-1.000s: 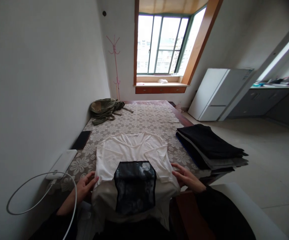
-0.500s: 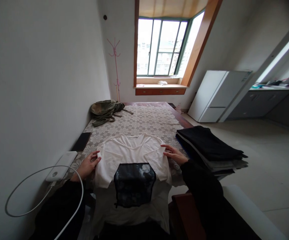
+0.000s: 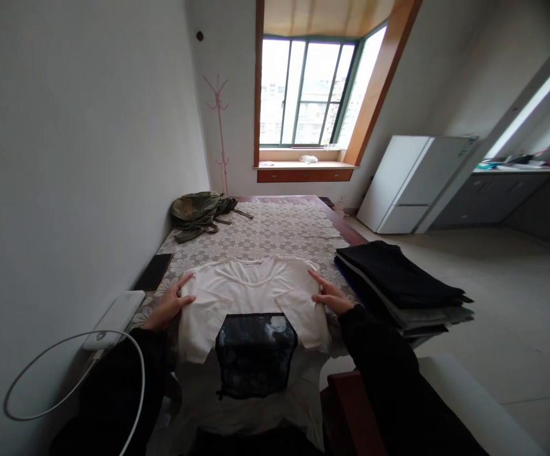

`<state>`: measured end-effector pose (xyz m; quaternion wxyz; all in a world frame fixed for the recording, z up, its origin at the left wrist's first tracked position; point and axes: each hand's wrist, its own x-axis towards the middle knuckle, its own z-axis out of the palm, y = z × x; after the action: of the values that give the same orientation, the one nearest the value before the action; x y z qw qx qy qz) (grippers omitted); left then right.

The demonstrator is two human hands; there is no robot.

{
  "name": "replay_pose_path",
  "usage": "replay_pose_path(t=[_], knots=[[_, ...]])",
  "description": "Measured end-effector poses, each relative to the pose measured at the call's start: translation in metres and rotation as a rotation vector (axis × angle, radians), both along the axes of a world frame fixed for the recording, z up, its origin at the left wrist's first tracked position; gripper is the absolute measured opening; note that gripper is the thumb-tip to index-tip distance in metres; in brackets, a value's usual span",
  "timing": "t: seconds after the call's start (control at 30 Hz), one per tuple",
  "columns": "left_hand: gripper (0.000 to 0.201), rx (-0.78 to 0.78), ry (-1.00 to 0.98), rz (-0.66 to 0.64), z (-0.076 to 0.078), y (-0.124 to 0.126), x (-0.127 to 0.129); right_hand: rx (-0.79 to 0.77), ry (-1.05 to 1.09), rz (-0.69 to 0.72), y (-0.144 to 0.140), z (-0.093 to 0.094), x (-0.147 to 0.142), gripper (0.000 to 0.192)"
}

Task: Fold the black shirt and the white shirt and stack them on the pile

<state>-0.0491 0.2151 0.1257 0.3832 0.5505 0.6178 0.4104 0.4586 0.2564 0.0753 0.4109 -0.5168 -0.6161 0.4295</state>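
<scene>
A white T-shirt [image 3: 251, 292] with a dark printed panel [image 3: 256, 351] lies flat on the lace-covered table [image 3: 279, 231], its sleeves folded inward. My left hand [image 3: 173, 305] rests on the shirt's left shoulder edge, fingers spread. My right hand [image 3: 328, 294] presses on the right shoulder edge, fingers stretched flat. Neither hand holds anything. Dark sleeves cover both of my forearms.
A stack of folded dark clothes [image 3: 398, 282] sits at the table's right edge. An olive garment [image 3: 199, 212] lies at the far left. A black phone [image 3: 154, 271], a white power bank [image 3: 116, 311] and its looping cable [image 3: 66, 373] lie along the left wall.
Both hands slid from the shirt's lower sides away from me to its shoulders. The shirt now lies a little flatter at the top.
</scene>
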Motion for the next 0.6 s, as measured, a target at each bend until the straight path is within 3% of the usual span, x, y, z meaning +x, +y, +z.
replay_pose_path(t=[0.27,0.43,0.6], knots=[[0.09,0.183,0.021,-0.014,0.022,0.008,-0.003,0.171,-0.099,0.028,0.013,0.028,0.003,0.093],[0.085,0.117,0.194,0.05,0.001,0.016,-0.005,0.047,-0.145,-0.067,0.018,0.015,-0.001,0.084],[0.074,0.163,0.334,0.051,-0.012,-0.009,-0.003,0.119,-0.104,-0.133,-0.012,0.0,-0.005,0.077]])
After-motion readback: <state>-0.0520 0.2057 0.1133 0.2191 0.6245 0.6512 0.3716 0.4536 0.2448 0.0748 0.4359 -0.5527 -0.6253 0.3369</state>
